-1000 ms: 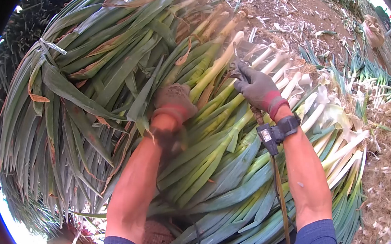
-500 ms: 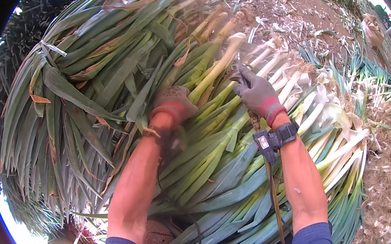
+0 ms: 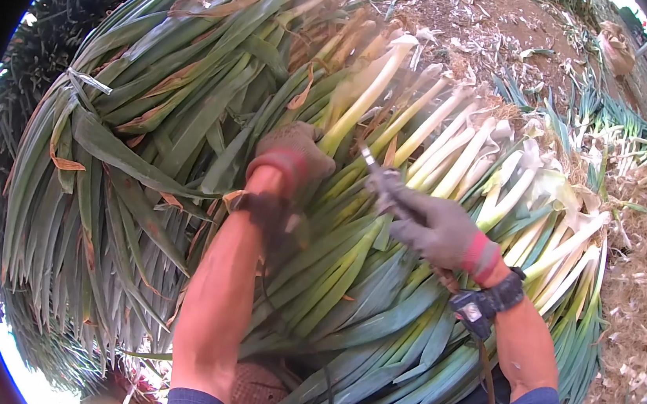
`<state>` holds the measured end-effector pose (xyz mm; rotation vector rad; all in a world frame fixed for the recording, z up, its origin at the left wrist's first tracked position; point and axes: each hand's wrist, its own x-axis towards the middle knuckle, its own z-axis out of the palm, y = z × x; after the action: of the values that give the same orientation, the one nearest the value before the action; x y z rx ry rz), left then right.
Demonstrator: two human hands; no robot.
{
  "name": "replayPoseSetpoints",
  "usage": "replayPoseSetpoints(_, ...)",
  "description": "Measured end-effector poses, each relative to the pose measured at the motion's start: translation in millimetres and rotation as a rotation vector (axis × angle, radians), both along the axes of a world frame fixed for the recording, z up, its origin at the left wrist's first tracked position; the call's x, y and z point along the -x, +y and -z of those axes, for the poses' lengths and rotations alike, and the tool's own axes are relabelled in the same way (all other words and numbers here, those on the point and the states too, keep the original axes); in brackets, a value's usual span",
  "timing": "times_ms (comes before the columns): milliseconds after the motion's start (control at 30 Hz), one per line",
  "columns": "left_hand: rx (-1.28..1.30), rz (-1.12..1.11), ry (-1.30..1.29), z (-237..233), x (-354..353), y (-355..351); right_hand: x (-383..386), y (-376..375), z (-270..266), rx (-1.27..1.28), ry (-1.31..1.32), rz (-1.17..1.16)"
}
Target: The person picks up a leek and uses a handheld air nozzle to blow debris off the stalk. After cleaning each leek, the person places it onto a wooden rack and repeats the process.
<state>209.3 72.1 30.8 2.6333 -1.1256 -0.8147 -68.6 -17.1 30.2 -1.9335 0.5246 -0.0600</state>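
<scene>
My left hand (image 3: 291, 151), in a grey and red glove, is closed around a leek (image 3: 375, 89) whose pale stalk slants up to the right. Closed in my gloved right hand (image 3: 443, 229) is a hose nozzle (image 3: 378, 172), its metal tip aimed up and left beside that stalk. A brown hose (image 3: 487, 381) runs from below the right hand toward my body. A dark box-like device (image 3: 479, 301) is strapped at my right wrist. Under both hands lies a layer of leeks (image 3: 405, 321), white ends toward the upper right.
A big bundle of leeks (image 3: 153, 97), tied with a pale string (image 3: 88, 81), rises on my left. Peeled skins and roots litter the brown ground (image 3: 477, 13). Further leeks (image 3: 631, 124) lie at the far right, near a tan sack-like object (image 3: 615, 50).
My right hand has drawn back down and to the right with the nozzle, whose tip now shows. The leek in my left hand has shifted slightly up and right.
</scene>
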Motion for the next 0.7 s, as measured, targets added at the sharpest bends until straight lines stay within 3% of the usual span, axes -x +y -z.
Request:
replayPoseSetpoints(67, -0.025, 0.055, 0.017, -9, 2, -11, 15, -5, -32, -0.044, 0.154, 0.154)
replayPoseSetpoints(133, -0.010, 0.100, 0.110, -7, 10, -18, 24, -3, -31, -0.085, 0.021, 0.174)
replayPoseSetpoints(200, 0.035, 0.139, 0.282, 13, 28, -21, 30, 3, -44, -0.108, -0.063, 0.095)
replayPoseSetpoints(233, 0.050, 0.204, 0.298, 21, 45, -23, 29, 2, -55, -0.051, 0.098, 0.011)
replayPoseSetpoints(267, 0.064, 0.269, 0.314, 27, 66, -25, 27, -1, -54, -0.062, 0.093, 0.042)
replayPoseSetpoints(367, -0.053, 0.409, 0.365, -6, 118, -21, 16, -17, -50, -0.105, 0.066, 0.169)
replayPoseSetpoints(433, 0.044, 0.529, 0.310, -7, 119, -17, 10, -32, -45, 0.079, 0.245, 0.238)
replayPoseSetpoints(533, 0.148, 0.232, 0.535, -7, 58, -21, 14, -38, -23, 0.078, 0.215, 0.252)
replayPoseSetpoints(600, 0.270, 0.033, 0.245, 17, 21, -33, 15, -35, -15, -0.062, 0.115, 0.212)
replayPoseSetpoints(633, 0.232, 0.046, 0.074, 22, 12, -37, 8, -27, -25, -0.207, 0.110, 0.176)
replayPoseSetpoints(700, 0.155, 0.074, -0.267, 35, -2, -46, -8, -24, -16, -0.082, 0.038, 0.135)
